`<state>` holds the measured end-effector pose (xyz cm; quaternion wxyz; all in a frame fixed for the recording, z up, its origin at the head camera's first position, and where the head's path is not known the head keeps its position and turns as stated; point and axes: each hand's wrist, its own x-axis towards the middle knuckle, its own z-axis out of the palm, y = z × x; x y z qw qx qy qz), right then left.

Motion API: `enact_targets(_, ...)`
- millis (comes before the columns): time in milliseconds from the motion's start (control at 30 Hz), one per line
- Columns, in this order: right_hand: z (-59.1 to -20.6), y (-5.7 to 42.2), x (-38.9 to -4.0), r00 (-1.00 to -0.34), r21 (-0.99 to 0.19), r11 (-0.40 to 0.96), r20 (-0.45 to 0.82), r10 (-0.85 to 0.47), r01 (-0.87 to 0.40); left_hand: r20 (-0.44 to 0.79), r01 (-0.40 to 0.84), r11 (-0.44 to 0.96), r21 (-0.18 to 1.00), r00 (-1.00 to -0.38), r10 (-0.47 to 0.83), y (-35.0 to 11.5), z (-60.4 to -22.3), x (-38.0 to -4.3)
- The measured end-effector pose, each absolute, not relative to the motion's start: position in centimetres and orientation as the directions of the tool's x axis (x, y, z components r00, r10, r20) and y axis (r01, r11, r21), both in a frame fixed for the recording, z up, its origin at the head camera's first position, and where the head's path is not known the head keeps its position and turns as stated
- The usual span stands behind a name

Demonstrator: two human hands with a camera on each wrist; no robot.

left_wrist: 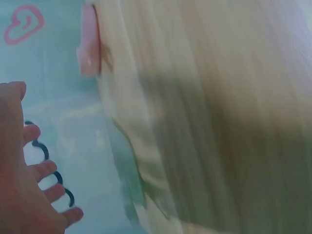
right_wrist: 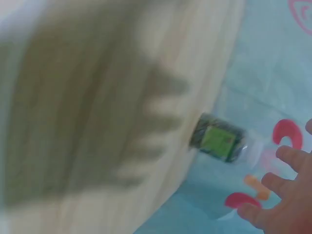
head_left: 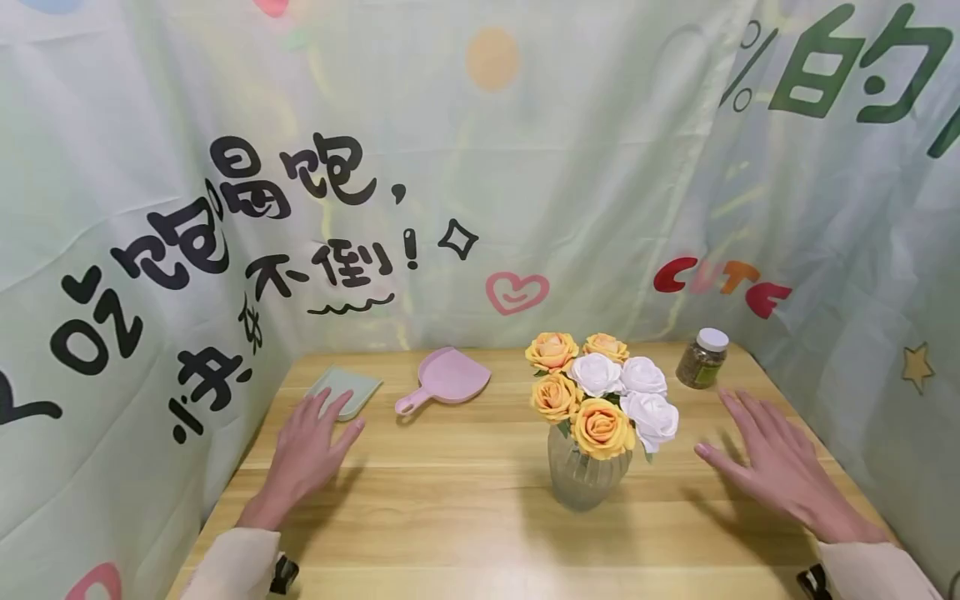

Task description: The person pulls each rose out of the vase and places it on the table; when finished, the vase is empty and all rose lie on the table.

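My left hand [head_left: 306, 450] hovers over the left side of the table with spread fingers, holding nothing. It partly hides a flat pale green object [head_left: 358, 392], whose kind I cannot tell. Right of that lies a pink dustpan [head_left: 456, 377] with a short handle pointing toward me. My right hand [head_left: 783, 467] is held above the right side, fingers apart, nothing in it. Beyond its fingertips stands a small jar [head_left: 701, 362] with a white lid and dark contents; the right wrist view shows its green label [right_wrist: 218, 141]. Between the hands is a ribbed glass vase [head_left: 588, 473] of yellow roses [head_left: 602, 427] and white roses [head_left: 651, 419].
The wooden table [head_left: 420, 508] is enclosed at the back and sides by a pale printed curtain [head_left: 585, 183] with large lettering. The vase stands upright, right of the table's middle. Both hands cast shadows on the wood.
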<state>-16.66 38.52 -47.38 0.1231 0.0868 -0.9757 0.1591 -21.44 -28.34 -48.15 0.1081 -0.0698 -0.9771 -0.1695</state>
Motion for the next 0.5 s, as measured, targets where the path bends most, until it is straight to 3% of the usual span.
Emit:
enact_targets(233,-45.2,36.0,-17.3,-0.914,-0.332,0.886,0.353,-0.2,-0.322,0.32,0.329,0.882,0.338,-0.921,0.222,-24.5,-46.7,-22.4)
enact_targets(500,-43.9,32.7,-17.1,-0.876,-0.478,0.752,0.394,-0.28,-0.455,0.316,0.495,0.714,0.495,-0.868,0.383,-19.6,-44.2,-23.1)
